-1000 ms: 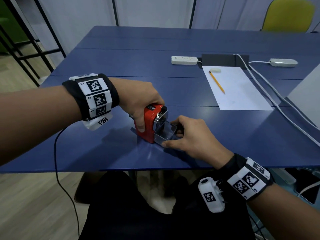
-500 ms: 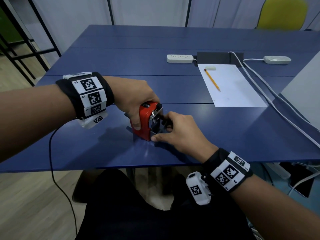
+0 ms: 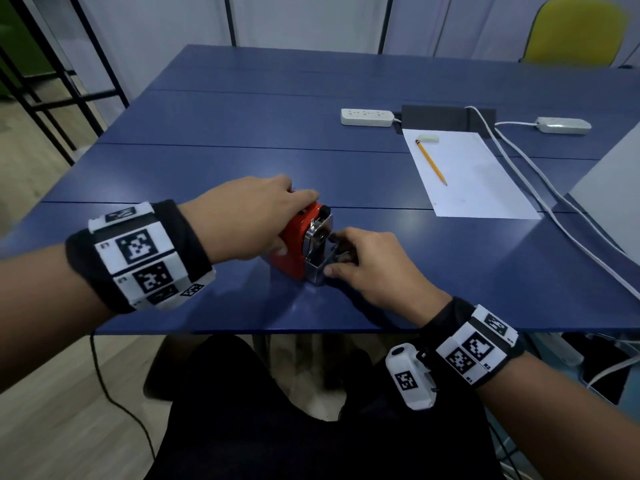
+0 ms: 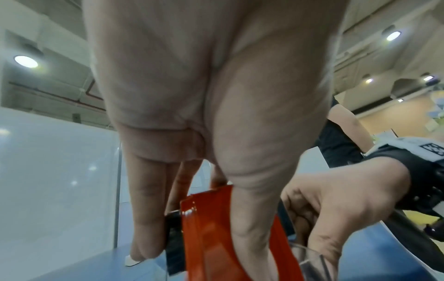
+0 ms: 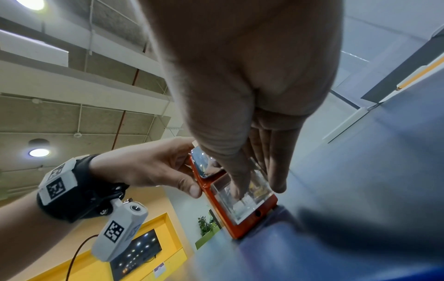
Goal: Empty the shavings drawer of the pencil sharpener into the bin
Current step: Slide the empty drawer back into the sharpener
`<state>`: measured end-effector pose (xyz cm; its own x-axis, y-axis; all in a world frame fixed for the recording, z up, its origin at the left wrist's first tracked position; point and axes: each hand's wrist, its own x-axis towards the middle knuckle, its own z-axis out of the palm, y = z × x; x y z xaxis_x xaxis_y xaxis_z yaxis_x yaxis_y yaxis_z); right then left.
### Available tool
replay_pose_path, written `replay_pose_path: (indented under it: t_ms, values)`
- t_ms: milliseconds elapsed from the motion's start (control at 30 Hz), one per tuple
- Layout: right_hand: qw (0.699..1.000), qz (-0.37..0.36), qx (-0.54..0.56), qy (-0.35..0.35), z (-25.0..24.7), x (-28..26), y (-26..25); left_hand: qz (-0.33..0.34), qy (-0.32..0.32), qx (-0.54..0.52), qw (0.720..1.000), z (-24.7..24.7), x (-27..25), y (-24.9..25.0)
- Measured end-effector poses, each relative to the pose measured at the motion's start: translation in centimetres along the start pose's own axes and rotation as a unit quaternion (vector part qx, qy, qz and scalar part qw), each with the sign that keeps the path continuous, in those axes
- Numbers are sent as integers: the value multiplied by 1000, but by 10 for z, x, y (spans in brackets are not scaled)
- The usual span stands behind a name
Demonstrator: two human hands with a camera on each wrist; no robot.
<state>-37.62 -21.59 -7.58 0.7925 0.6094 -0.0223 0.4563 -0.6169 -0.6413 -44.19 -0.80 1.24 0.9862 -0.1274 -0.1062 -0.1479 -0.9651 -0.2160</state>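
my left hand (image 3: 249,220) clamps the red pencil sharpener (image 3: 294,251) from above, thumb on its near side, on the blue table (image 3: 242,133) near the front edge. my right hand (image 3: 367,265) pinches the clear shavings drawer (image 5: 240,197) at the sharpener's front, thumb and fingers curled on its sides. it looks light, slick, rigid plastic; i'd grip the side walls and keep it level. no bin in view.

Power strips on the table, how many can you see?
2. One white power strip lies at the far middle of the blue table; the other lies far right, past the paper.
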Motion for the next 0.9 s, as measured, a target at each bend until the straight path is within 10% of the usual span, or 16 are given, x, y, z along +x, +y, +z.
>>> replay_pose_path:
  t_ms: [900]
  values:
    - [992, 64, 2, 107, 26, -22, -14, 143, -30, -67, 987, -13, 30, -37]
